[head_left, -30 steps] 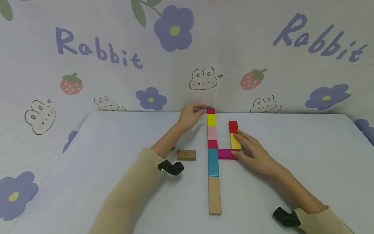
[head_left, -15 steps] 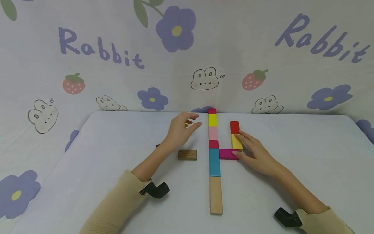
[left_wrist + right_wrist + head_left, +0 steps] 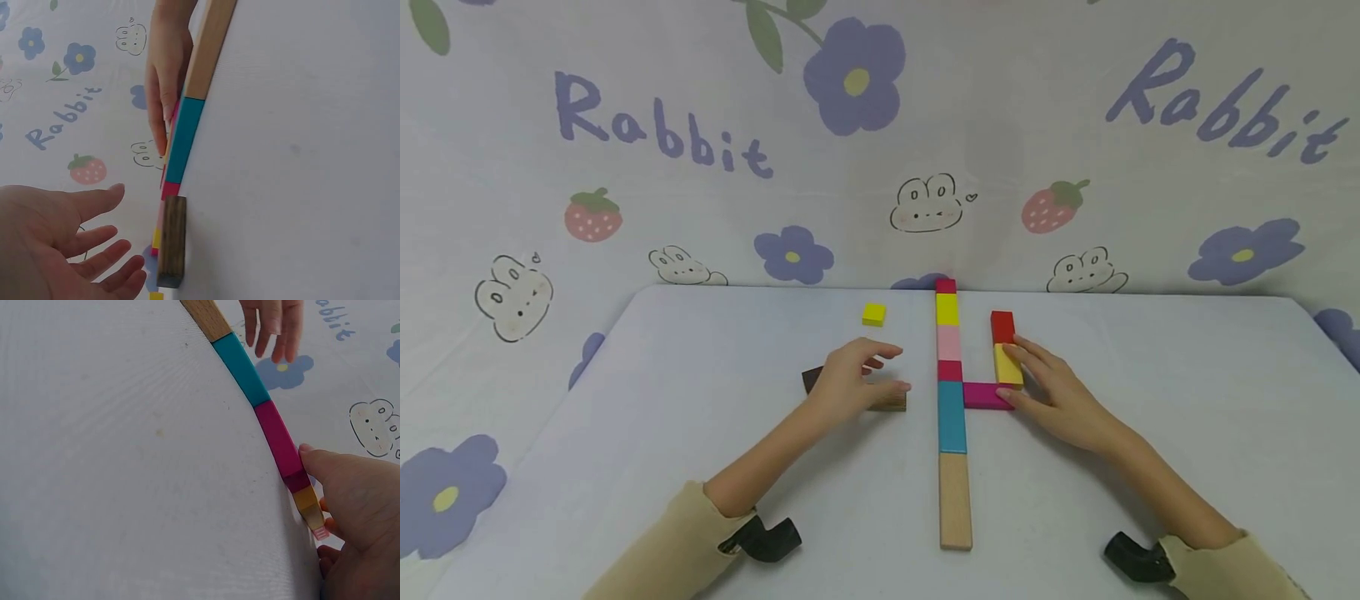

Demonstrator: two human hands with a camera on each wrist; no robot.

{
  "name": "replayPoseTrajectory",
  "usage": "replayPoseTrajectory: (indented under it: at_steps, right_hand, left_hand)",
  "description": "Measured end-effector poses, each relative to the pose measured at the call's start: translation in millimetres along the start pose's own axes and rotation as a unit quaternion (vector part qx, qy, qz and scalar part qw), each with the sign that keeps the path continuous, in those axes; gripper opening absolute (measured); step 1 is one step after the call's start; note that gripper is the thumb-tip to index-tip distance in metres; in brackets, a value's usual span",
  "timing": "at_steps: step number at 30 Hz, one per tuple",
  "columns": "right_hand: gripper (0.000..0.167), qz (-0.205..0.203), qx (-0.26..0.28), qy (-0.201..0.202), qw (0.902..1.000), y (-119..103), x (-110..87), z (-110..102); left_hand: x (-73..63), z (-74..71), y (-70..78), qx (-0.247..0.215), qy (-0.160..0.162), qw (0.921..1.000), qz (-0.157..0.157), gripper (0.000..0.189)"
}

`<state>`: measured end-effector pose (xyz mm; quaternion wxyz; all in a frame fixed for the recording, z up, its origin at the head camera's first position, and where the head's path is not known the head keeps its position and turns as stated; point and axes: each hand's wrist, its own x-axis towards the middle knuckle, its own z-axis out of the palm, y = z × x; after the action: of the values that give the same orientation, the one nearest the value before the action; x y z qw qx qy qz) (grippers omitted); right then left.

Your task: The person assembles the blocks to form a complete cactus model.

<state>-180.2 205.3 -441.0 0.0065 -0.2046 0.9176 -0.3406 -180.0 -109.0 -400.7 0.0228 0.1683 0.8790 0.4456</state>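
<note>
My left hand (image 3: 850, 379) hovers over a brown wooden block (image 3: 893, 402), thumb and fingers spread apart with nothing between them. Behind it, a dark brown block (image 3: 811, 379) is partly hidden. My right hand (image 3: 1060, 396) rests against two blocks: its thumb touches the end of a magenta block (image 3: 981, 395), and a finger lies on a yellow block (image 3: 1006, 365). A red block (image 3: 1002, 326) adjoins the yellow one. In the right wrist view, the thumb lies along the magenta block (image 3: 278, 437).
A straight row of blocks runs down the table: crimson, yellow, pink, crimson, a blue block (image 3: 951, 417) and a natural wood block (image 3: 955, 500). The magenta block juts right from it. A loose yellow block (image 3: 873, 314) lies at the back left. A printed cloth (image 3: 850, 200) hangs behind.
My left hand has left the far end of the row and come back toward me and left, over the brown block. The loose yellow block is now uncovered. My right hand has stayed put.
</note>
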Motion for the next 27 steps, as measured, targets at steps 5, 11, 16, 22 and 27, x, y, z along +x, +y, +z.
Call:
replayPoseTrajectory:
  at_steps: [5,11,16,22,27]
  right_hand:
    - [0.074,-0.001,-0.001,0.0,1.0,1,1.2,0]
    - [0.074,-0.002,-0.002,0.0,1.0,3,2.0,0]
    - [0.075,0.0,-0.005,-0.001,1.0,3,2.0,0]
    - [0.075,0.002,-0.005,-0.002,1.0,2,2.5,0]
    - [0.075,0.002,-0.004,-0.003,1.0,2,2.3,0]
  left_hand:
    - [-6.8,2.4,-8.5,0.006,-0.008,0.9999,-0.006,0.047]
    - [-9.3,4.5,-14.5,0.021,-0.01,0.9997,-0.008,0.042]
    - [-10.3,5.0,-18.4,0.028,-0.015,0.9993,-0.019,0.04]
    - [-9.9,5.0,-22.3,0.029,-0.018,0.9993,-0.018,0.036]
    - [-9.7,5.7,-24.6,0.032,-0.016,0.9993,-0.007,0.032]
